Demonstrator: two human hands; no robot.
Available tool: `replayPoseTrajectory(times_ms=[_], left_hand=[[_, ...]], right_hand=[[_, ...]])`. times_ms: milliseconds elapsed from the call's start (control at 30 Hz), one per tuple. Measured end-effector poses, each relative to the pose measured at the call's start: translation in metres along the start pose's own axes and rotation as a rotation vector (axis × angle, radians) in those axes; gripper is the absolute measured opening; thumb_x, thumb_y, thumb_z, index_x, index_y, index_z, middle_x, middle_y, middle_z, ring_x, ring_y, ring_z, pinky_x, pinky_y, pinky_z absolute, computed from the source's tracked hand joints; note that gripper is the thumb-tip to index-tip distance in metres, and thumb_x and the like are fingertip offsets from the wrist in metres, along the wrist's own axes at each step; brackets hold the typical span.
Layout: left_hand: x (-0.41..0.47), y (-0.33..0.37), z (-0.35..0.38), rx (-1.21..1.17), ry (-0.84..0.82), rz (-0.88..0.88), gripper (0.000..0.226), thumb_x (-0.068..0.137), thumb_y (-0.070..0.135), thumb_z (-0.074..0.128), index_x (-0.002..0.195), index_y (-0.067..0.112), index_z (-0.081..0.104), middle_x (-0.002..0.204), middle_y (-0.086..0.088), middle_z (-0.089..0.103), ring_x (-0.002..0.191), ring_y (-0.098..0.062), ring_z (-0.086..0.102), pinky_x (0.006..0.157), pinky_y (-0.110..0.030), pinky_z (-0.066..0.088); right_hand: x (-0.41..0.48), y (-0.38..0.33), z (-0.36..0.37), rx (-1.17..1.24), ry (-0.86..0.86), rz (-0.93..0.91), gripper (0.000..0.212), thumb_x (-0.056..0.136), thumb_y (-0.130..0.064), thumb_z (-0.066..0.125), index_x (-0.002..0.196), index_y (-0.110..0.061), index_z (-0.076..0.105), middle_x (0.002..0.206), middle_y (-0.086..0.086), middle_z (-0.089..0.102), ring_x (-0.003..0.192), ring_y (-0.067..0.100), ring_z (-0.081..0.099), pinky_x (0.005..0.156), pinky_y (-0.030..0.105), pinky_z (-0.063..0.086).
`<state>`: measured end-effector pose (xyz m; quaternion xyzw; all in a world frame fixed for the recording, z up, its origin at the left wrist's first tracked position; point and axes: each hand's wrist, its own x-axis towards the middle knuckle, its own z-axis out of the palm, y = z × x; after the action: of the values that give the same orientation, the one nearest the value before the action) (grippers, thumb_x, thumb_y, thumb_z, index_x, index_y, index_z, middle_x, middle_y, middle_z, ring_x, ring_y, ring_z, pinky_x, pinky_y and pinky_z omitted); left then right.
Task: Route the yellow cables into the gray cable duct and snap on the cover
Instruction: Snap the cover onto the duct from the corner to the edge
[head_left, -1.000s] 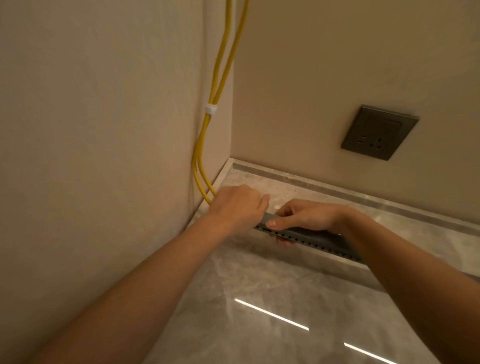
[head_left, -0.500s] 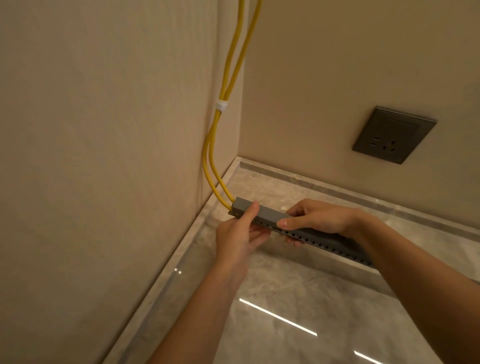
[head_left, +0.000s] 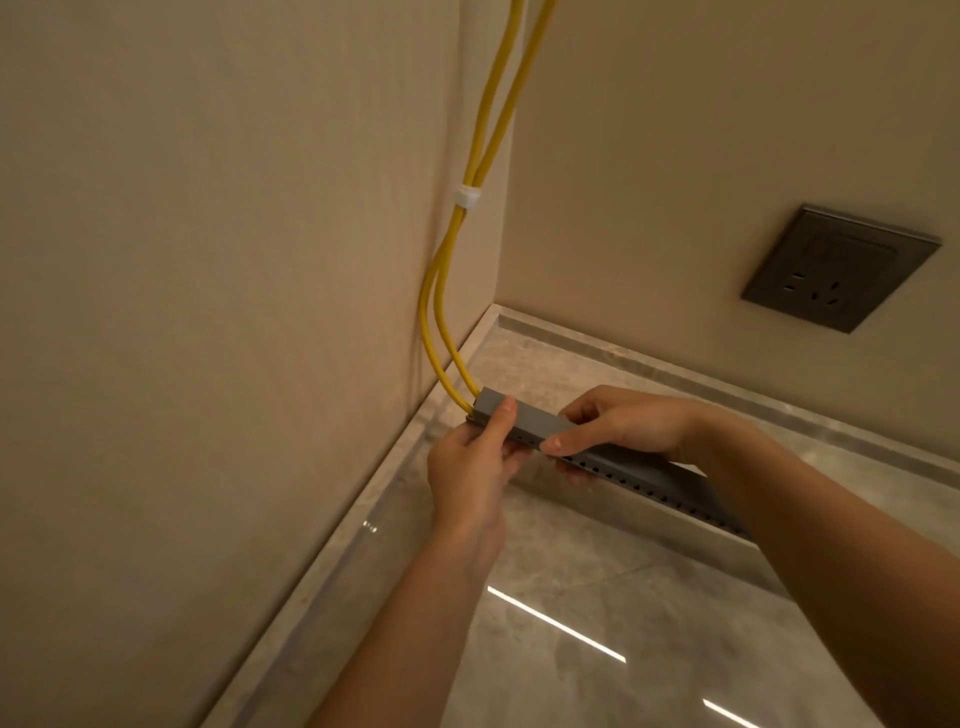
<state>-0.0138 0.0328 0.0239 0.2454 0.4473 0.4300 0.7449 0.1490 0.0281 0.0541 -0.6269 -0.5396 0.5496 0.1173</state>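
Observation:
Two yellow cables (head_left: 435, 291) hang down the left wall, bound by a white tie (head_left: 467, 197), and enter the left end of a long gray cable duct (head_left: 530, 422) with a perforated side. The duct's flat cover lies on top at that end. My left hand (head_left: 475, 460) pinches the duct's left end, thumb on the cover. My right hand (head_left: 618, 423) grips the duct just to the right, fingers over the top and thumb along the side. My right forearm hides the duct's far end.
The duct sits over a glossy marble floor (head_left: 597, 649) in a room corner with a marble skirting (head_left: 675, 364). A dark gray wall socket (head_left: 839, 267) is on the right wall. Beige walls close in at left and behind.
My left hand slid off the top of the duct's end and now pinches it from the near side, uncovering the gray cover and the cable entry. The view has shifted slightly.

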Motion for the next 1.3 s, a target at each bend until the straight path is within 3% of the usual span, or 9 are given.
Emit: replayPoseTrajectory(times_ms=[100,267,467,700,867,967,1100,1200,1300], left_hand=[[0.006,0.002,-0.005,-0.045,-0.001,0.005,0.015,0.087,0.013,0.064,0.099,0.005,0.068,0.096,-0.012,0.073,0.090,-0.018,0.071,0.077,-0.029,0.057],[0.007,-0.004,-0.005,0.005,0.011,0.096,0.019,0.087,0.013,0.063,0.101,0.001,0.067,0.094,-0.013,0.072,0.086,-0.018,0.071,0.069,-0.025,0.058],[0.012,-0.003,-0.003,0.025,0.078,0.105,0.018,0.086,0.010,0.064,0.100,-0.001,0.067,0.089,-0.015,0.071,0.075,-0.017,0.071,0.062,-0.025,0.057],[0.012,-0.004,0.002,0.047,0.136,0.120,0.013,0.085,0.007,0.065,0.094,-0.002,0.068,0.080,-0.012,0.071,0.067,-0.014,0.071,0.060,-0.025,0.058],[0.014,-0.003,0.006,0.053,0.098,0.091,0.016,0.086,0.009,0.065,0.097,-0.001,0.067,0.083,-0.013,0.071,0.073,-0.016,0.071,0.069,-0.029,0.059],[0.018,0.001,0.006,0.059,0.043,0.035,0.014,0.086,0.009,0.064,0.097,0.001,0.066,0.087,-0.015,0.071,0.082,-0.022,0.071,0.071,-0.031,0.059],[0.024,0.010,0.007,0.086,0.052,-0.037,0.010,0.086,0.012,0.063,0.092,0.003,0.063,0.076,-0.010,0.067,0.070,-0.018,0.067,0.056,-0.024,0.057],[0.024,0.014,0.012,0.112,0.066,-0.072,0.008,0.086,0.014,0.062,0.084,0.007,0.061,0.071,-0.007,0.064,0.058,-0.013,0.067,0.054,-0.025,0.058],[0.021,0.011,0.019,0.118,0.093,-0.065,0.010,0.086,0.019,0.065,0.082,0.012,0.060,0.078,-0.007,0.067,0.072,-0.018,0.068,0.063,-0.031,0.059]], right_hand=[[0.004,0.000,0.002,-0.029,0.050,-0.018,0.038,0.069,-0.051,0.067,0.081,-0.014,0.070,0.078,0.006,0.070,0.066,0.014,0.060,0.074,0.031,0.046],[0.007,-0.005,0.000,-0.013,-0.097,-0.020,0.033,0.076,-0.045,0.062,0.080,-0.012,0.066,0.077,0.008,0.063,0.067,0.017,0.057,0.073,0.032,0.046],[0.007,-0.004,0.006,0.004,-0.044,-0.133,0.032,0.079,-0.039,0.058,0.080,-0.007,0.063,0.069,0.010,0.059,0.060,0.015,0.052,0.063,0.022,0.043],[0.010,0.000,0.002,-0.052,-0.033,-0.115,0.037,0.088,-0.031,0.061,0.091,0.006,0.064,0.069,0.009,0.062,0.058,0.013,0.055,0.060,0.017,0.045],[0.007,-0.001,-0.003,-0.060,-0.012,-0.074,0.023,0.088,-0.031,0.060,0.085,-0.009,0.067,0.065,0.002,0.063,0.057,0.009,0.056,0.065,0.021,0.045],[0.003,-0.001,-0.005,-0.110,0.025,-0.045,0.034,0.085,-0.046,0.057,0.084,-0.013,0.068,0.071,0.000,0.067,0.062,0.010,0.060,0.070,0.023,0.047],[-0.006,0.004,-0.003,-0.197,0.183,0.069,0.065,0.071,-0.074,0.038,0.075,-0.018,0.072,0.073,-0.003,0.072,0.067,0.009,0.066,0.079,0.026,0.049],[-0.008,0.008,0.001,-0.254,0.346,0.113,0.075,0.075,-0.077,0.027,0.069,-0.017,0.072,0.074,-0.001,0.071,0.074,0.012,0.065,0.080,0.029,0.046],[-0.001,0.007,0.004,-0.285,0.439,0.176,0.082,0.084,-0.073,0.027,0.079,-0.006,0.073,0.083,0.009,0.069,0.081,0.020,0.063,0.080,0.031,0.045]])
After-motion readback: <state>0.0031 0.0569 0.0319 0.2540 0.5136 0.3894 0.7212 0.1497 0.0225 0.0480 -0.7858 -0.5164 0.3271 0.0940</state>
